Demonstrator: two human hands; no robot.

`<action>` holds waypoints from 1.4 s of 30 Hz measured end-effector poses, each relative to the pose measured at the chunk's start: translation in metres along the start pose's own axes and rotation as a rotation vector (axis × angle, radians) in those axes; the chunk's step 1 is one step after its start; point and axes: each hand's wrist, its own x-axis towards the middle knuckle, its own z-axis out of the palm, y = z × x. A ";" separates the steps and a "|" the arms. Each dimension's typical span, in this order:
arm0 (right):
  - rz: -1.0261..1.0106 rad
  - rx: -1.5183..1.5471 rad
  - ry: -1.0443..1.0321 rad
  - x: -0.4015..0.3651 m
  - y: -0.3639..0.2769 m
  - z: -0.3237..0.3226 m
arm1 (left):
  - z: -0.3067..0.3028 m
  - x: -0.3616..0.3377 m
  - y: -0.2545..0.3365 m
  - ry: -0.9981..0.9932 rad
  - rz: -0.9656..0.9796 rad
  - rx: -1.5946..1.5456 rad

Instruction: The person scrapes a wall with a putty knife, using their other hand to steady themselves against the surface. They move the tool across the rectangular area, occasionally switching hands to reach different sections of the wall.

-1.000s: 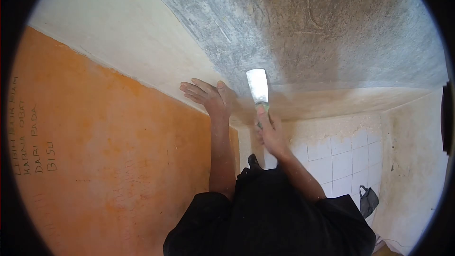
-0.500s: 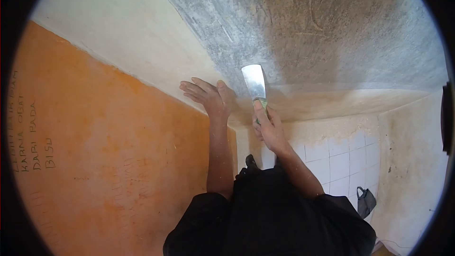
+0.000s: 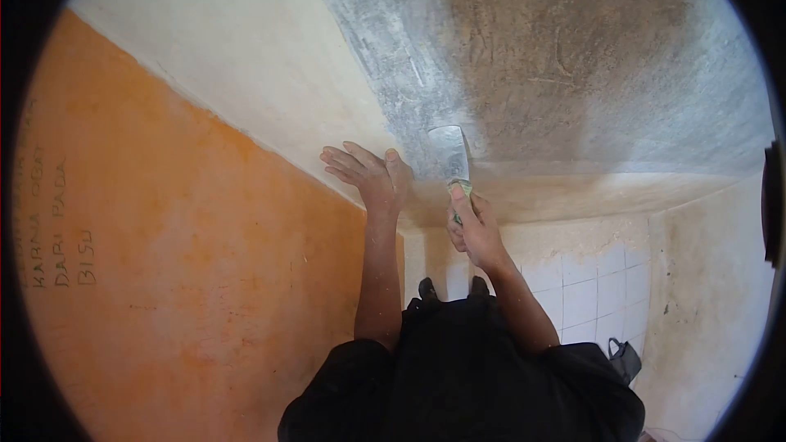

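Note:
My right hand (image 3: 476,225) is wrapped round the green handle of a scraper (image 3: 449,153), thumb laid along the handle. The scraper's broad metal blade points up the wall and lies over the edge of a rough grey patch (image 3: 393,57). To the left, my left hand (image 3: 372,176) is open, its palm toward the pale wall (image 3: 246,74) and its fingers spread, just below and left of the grey patch. Brown staining (image 3: 565,41) covers the wall to the right of the blade.
An orange wall (image 3: 188,237) with handwritten lettering meets the pale wall on the left. Below are white floor tiles (image 3: 581,286), and a dark bag (image 3: 625,360) lies on the right by a stained side wall (image 3: 696,278). My dark shoes (image 3: 478,286) show beneath me.
The view has shifted slightly, so the wall and both hands sit a little lower and further right. The blade now looks duller and less reflective; the right hand keeps its grip on the scraper.

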 end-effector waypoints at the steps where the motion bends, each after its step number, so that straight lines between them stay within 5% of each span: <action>1: 0.006 0.030 -0.009 -0.002 0.004 0.002 | -0.002 0.000 0.004 -0.005 -0.016 -0.018; 7: -0.187 -0.152 0.048 -0.011 -0.003 -0.006 | -0.001 0.000 0.004 -0.003 -0.007 -0.032; 13: -0.240 -0.057 -0.080 -0.014 -0.080 0.038 | -0.003 0.000 0.005 -0.003 0.004 -0.037; 16: -0.094 -0.049 0.019 -0.023 -0.061 0.040 | -0.008 -0.001 0.005 -0.030 -0.001 -0.052; 26: -0.263 -0.081 -0.021 -0.031 -0.084 0.071 | -0.022 -0.001 0.009 -0.094 0.022 -0.069; 29: -0.039 0.022 0.060 -0.042 -0.093 0.081 | -0.016 0.001 0.007 -0.083 0.039 -0.021; 31: -0.260 0.026 -0.065 -0.034 -0.103 0.091 | -0.019 -0.004 0.007 -0.086 0.055 0.004; 42: -0.281 -0.054 0.099 -0.037 -0.093 0.074 | -0.027 0.001 0.016 -0.123 -0.029 -0.087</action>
